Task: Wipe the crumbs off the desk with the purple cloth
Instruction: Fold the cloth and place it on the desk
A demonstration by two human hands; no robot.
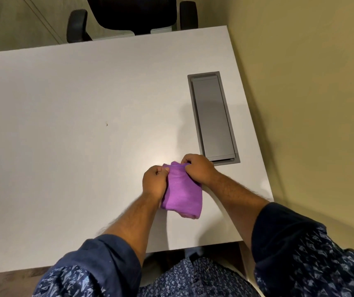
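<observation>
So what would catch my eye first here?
The purple cloth, bright against the pale desk, gripped at its far end by the left hand and the right hand. Next, the grey cable hatch sunk into the desk beyond them, and a single dark crumb further left.

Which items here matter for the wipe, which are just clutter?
Job:
cloth, held by left hand and right hand
crumb
desk

Not job:
cable tray
chair
</observation>
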